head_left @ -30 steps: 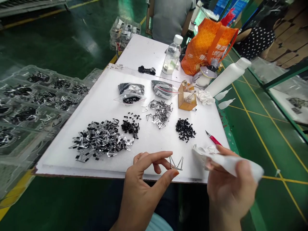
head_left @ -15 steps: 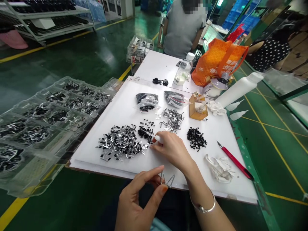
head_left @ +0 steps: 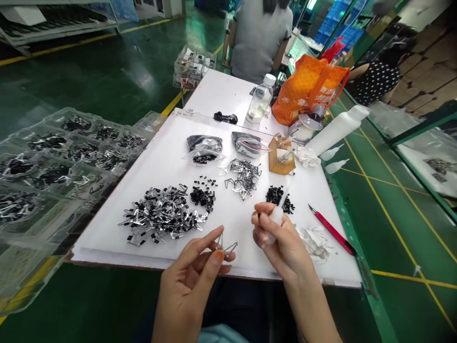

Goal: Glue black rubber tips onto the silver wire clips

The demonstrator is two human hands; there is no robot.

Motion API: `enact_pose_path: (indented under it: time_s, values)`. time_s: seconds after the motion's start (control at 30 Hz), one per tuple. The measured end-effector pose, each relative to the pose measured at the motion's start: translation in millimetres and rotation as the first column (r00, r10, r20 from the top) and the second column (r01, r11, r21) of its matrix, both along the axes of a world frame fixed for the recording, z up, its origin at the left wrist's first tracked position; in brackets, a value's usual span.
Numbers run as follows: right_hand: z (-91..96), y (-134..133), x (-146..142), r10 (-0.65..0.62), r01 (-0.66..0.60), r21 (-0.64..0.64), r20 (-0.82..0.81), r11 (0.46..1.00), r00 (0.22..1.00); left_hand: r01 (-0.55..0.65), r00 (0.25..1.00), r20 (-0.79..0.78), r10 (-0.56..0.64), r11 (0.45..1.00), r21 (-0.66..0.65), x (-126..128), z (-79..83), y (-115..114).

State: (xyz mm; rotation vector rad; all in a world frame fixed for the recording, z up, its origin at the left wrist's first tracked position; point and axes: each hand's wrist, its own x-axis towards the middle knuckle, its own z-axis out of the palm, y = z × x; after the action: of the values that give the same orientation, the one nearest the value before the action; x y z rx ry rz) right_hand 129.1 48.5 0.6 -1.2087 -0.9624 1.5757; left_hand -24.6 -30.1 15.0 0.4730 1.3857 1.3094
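My left hand (head_left: 193, 281) pinches a small bent metal clip (head_left: 225, 246) between thumb and forefinger, just above the near edge of the white board (head_left: 164, 157). My right hand (head_left: 282, 238) is closed around a small white dropper bottle (head_left: 277, 215), its thin tip pointing up toward a pile of small black parts (head_left: 279, 197). A large heap of metal clips with black pieces (head_left: 160, 216) lies left of my hands. A smaller pile of black parts (head_left: 203, 195) and a pile of bare metal clips (head_left: 243, 175) lie farther back.
A crumpled white cloth (head_left: 314, 242) and a red-handled knife (head_left: 332, 230) lie to the right. Two zip bags (head_left: 204, 147), an orange box (head_left: 281, 156), a water bottle (head_left: 260, 101), an orange bag (head_left: 309, 88) and a white bottle (head_left: 337, 128) stand behind. Clear trays of parts (head_left: 53, 162) sit left. A person sits beyond.
My right hand dropped the white cloth, reached to the small black pile, then drew back holding the dropper bottle. My left hand kept the clip pinched throughout.
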Motion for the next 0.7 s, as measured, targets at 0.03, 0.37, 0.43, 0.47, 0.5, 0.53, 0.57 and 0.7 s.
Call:
enact_pose_path:
  time_s: [0.03, 0.37, 0.43, 0.47, 0.5, 0.53, 0.57, 0.7]
  values:
    - [2.8, -8.0, 3.6, -0.030, 0.029, -0.022, -0.052, 0.999, 0.998, 0.007, 1.000, -0.004, -0.007, 1.000, 0.000, -1.0, -1.2, 2.1]
    - [21.6, -43.2, 17.3, -0.151, 0.103, -0.141, -0.397, 0.985, 0.905, 0.233, 0.971, -0.086, -0.224, 0.967, 0.103, -2.7, -16.9, 14.2]
    - [22.1, -45.1, 17.8, -0.151, 0.102, -0.138, -0.413, 0.985, 0.898, 0.264, 0.962, -0.098, -0.254, 0.959, 0.105, -0.8, -15.8, 15.2]
    - [22.0, -45.9, 18.0, -0.155, 0.106, -0.138, -0.422, 0.985, 0.893, 0.272, 0.960, -0.102, -0.262, 0.956, 0.105, 0.2, -14.9, 15.9]
    - [21.7, -46.7, 18.2, -0.160, 0.110, -0.137, -0.432, 0.984, 0.888, 0.277, 0.958, -0.102, -0.266, 0.955, 0.104, 1.1, -13.9, 16.6]
    - [21.3, -47.4, 18.4, -0.165, 0.115, -0.138, -0.441, 0.984, 0.882, 0.275, 0.959, -0.099, -0.265, 0.956, 0.102, 2.0, -12.9, 17.3]
    - [20.8, -48.2, 18.6, -0.170, 0.120, -0.139, -0.449, 0.983, 0.877, 0.271, 0.960, -0.094, -0.262, 0.957, 0.100, 2.7, -12.1, 18.1]
    - [19.9, -51.5, 19.7, -0.195, 0.142, -0.147, -0.458, 0.979, 0.868, 0.265, 0.963, -0.085, -0.257, 0.958, 0.106, 4.2, -10.0, 20.0]
